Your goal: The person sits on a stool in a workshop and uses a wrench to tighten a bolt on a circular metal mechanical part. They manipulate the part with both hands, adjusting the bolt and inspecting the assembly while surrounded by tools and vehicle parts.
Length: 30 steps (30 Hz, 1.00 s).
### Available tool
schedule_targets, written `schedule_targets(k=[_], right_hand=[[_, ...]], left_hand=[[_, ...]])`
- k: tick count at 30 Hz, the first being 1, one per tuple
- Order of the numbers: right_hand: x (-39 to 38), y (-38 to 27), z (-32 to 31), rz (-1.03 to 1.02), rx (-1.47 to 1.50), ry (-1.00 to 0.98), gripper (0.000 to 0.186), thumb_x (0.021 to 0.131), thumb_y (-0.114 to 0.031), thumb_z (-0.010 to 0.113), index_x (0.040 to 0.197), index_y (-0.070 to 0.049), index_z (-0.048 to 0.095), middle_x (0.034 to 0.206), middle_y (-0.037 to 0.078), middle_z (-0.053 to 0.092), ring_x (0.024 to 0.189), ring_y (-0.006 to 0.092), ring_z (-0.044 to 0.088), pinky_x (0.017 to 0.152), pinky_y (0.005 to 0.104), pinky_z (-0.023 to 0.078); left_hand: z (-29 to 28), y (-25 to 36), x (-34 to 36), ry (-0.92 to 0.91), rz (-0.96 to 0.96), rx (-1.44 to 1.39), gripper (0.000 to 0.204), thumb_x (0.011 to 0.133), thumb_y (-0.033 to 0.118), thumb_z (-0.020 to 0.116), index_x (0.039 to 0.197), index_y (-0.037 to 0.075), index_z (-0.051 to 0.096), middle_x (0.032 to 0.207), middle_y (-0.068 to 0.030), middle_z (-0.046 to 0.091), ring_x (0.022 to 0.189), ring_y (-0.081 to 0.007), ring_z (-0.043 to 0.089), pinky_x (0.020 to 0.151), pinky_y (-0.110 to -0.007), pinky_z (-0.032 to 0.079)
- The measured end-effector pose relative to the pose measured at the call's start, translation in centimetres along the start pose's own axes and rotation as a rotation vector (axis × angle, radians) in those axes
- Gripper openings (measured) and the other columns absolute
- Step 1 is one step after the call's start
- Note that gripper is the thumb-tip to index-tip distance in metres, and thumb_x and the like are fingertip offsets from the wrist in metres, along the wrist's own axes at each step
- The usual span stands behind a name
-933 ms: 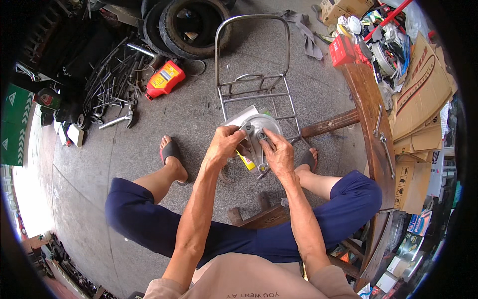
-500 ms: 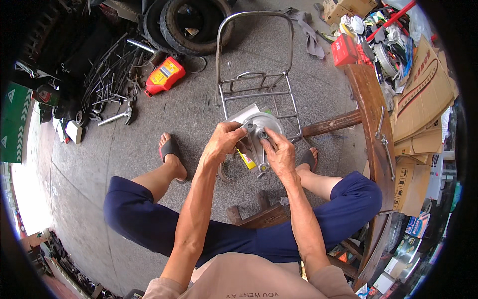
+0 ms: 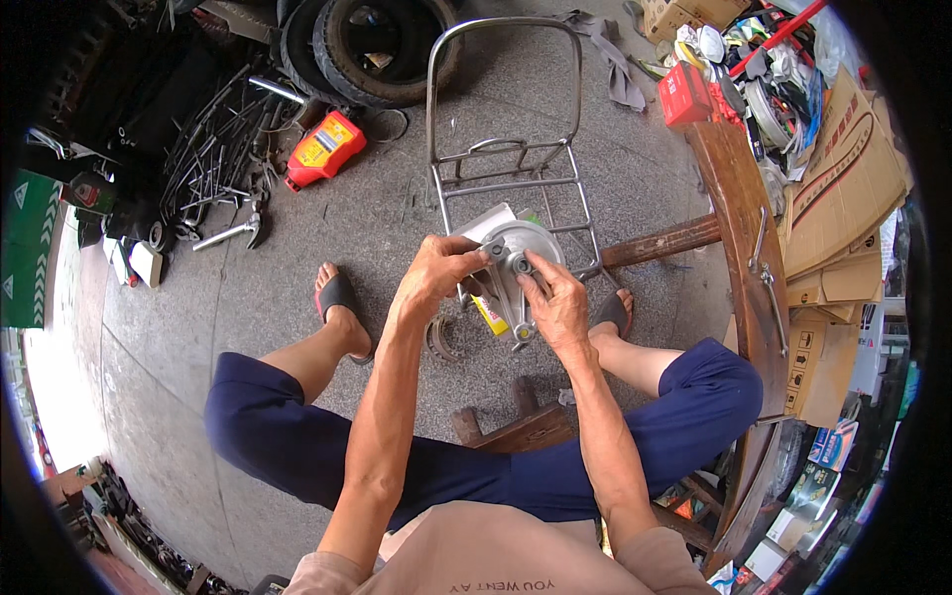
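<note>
Between my knees, above the floor, I hold a round silver brake drum plate (image 3: 543, 241) with a hub hole and a lever-like arm pointing toward me. My left hand (image 3: 436, 273) is closed on its left edge, thumb and fingers by a small round boss. My right hand (image 3: 557, 305) grips it from the right, with fingertips at the centre hub. Behind the plate show a white box (image 3: 486, 223) and a yellow packet (image 3: 490, 315), partly covered. A curved metal piece (image 3: 441, 340), like a brake shoe, lies on the floor below my left hand.
Ahead lies a chrome tubular rack (image 3: 433, 119), with tyres (image 3: 332, 59) behind it. A red bottle (image 3: 327, 149), a hammer (image 3: 233, 234) and piled tools (image 3: 208, 144) are at left. On the right, a wooden frame (image 3: 729, 198) stands beside cardboard (image 3: 838, 198) and a red box (image 3: 684, 94).
My left fingers have shifted slightly and lie straighter along the plate's edge. The curved piece on the floor shows more fully. My right hand stays at the hub.
</note>
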State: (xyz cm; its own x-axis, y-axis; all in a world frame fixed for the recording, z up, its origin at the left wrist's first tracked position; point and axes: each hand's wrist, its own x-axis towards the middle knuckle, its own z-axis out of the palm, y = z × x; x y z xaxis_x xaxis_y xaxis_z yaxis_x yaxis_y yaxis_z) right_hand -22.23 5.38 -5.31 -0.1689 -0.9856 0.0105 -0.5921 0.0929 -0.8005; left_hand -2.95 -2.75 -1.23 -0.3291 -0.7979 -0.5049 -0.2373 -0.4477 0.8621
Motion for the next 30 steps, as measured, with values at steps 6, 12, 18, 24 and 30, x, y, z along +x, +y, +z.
schedule_targets(k=[6,12,18,24,30], right_hand=[[0.0,0.2,0.5,-0.051,-0.016,0.031,0.036,0.089,-0.011,0.071,0.123,-0.002,0.065,0.104,0.015,0.07,0.091,0.0193,0.068,0.076,0.0307,0.054],[0.0,0.6,0.4,-0.071,-0.019,0.03,0.035,0.089,-0.013,0.071,0.122,-0.002,0.066,0.098,0.013,0.07,0.079,0.016,0.064,0.07,0.0312,0.052],[0.1,-0.1,0.4,-0.081,0.024,0.049,0.036,0.089,-0.015,0.072,0.121,0.0,0.066,0.093,0.013,0.07,0.073,0.0138,0.061,0.068,0.0302,0.051],[0.0,-0.3,0.4,-0.019,0.015,0.005,0.035,0.087,-0.013,0.072,0.12,-0.003,0.067,0.103,0.019,0.069,0.091,0.0289,0.07,0.077,0.0366,0.055],[0.3,0.0,0.1,0.054,0.057,-0.029,0.036,0.087,-0.015,0.073,0.12,-0.002,0.067,0.104,0.019,0.07,0.091,0.0268,0.07,0.077,0.0359,0.054]], left_hand=[[-0.5,-1.9,1.0,0.032,-0.068,-0.145,0.03,0.083,0.024,0.068,0.096,-0.002,0.073,0.073,-0.0065,0.068,0.055,-0.0114,0.055,0.048,-0.026,0.037],[-0.8,-2.0,1.2,0.02,0.019,-0.091,0.027,0.085,0.02,0.067,0.102,0.001,0.073,0.081,-0.0048,0.072,0.063,-0.01,0.063,0.048,-0.024,0.041],[-0.5,-1.8,0.7,0.038,0.065,-0.068,0.029,0.085,0.02,0.067,0.104,-0.001,0.073,0.081,-0.0053,0.073,0.067,-0.0115,0.065,0.053,-0.026,0.049],[0.3,-2.5,1.1,0.074,0.072,-0.04,0.026,0.086,0.017,0.068,0.102,-0.003,0.071,0.082,-0.0077,0.073,0.065,-0.0147,0.069,0.051,-0.027,0.051],[0.0,-2.8,1.5,0.056,-0.033,-0.138,0.023,0.084,0.019,0.07,0.097,0.0,0.072,0.08,-0.0087,0.074,0.063,-0.0151,0.069,0.049,-0.027,0.05]])
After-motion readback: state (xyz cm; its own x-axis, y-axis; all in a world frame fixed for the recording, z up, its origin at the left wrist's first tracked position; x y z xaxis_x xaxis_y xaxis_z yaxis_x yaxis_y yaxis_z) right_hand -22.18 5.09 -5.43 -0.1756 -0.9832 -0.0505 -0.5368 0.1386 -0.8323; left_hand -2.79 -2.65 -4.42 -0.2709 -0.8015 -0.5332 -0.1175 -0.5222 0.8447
